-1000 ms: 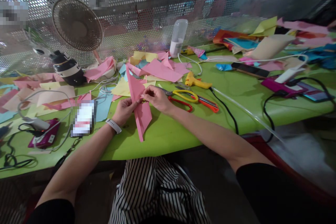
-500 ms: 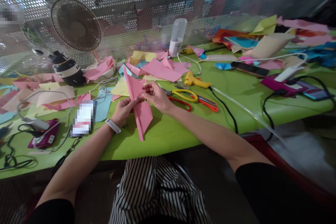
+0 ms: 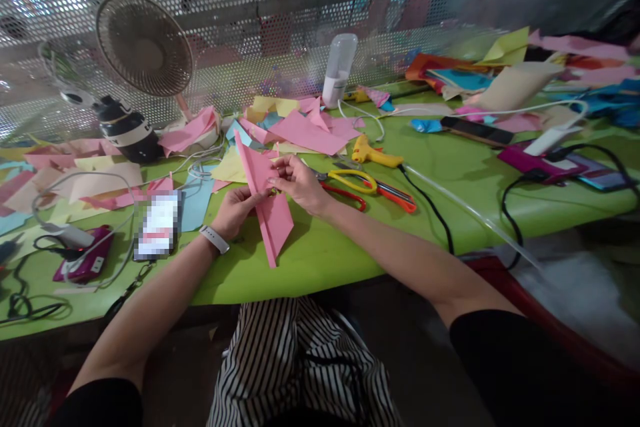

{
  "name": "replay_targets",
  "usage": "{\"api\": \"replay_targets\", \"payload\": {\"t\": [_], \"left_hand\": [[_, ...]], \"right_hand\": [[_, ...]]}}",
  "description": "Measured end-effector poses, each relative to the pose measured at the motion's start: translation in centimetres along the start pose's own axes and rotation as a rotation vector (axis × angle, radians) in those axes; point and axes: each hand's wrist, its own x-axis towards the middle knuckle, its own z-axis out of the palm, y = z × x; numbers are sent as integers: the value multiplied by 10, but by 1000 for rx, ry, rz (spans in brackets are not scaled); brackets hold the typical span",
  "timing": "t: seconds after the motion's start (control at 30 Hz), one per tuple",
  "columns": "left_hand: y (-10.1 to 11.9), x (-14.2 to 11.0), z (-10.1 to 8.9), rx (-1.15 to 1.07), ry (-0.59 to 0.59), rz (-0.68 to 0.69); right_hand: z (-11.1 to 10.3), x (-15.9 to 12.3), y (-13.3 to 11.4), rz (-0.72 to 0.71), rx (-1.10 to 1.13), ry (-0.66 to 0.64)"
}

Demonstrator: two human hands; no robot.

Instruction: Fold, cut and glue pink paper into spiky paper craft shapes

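A folded pink paper shape (image 3: 273, 217) with long pointed ends is held upright just above the green table (image 3: 320, 253). My left hand (image 3: 236, 208), with a white watch on its wrist, pinches the paper from the left near its middle. From the right, my right hand (image 3: 299, 181) pinches the same fold with thumb and fingers closed. Both hands meet at the paper's centre.
Yellow-handled scissors (image 3: 350, 180), red-handled scissors (image 3: 387, 195) and a yellow glue gun (image 3: 373, 153) lie right of my hands. A phone (image 3: 159, 223) lies to the left. Loose coloured paper sheets (image 3: 305, 130), a small fan (image 3: 143, 47), a white bottle (image 3: 339, 70) and black cables (image 3: 515, 213) crowd the table.
The pink paper has tilted and shifted very slightly between my fingers; both hands stay pinched at its middle.
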Motion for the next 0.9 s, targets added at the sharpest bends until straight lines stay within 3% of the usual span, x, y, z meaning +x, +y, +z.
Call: {"api": "replay_targets", "payload": {"t": [0.7, 0.9], "left_hand": [[-3, 1, 0, -56, 10, 90], [-5, 4, -3, -37, 42, 102]], "right_hand": [[3, -2, -1, -36, -11, -95], [-2, -2, -12, 85, 16, 63]]}}
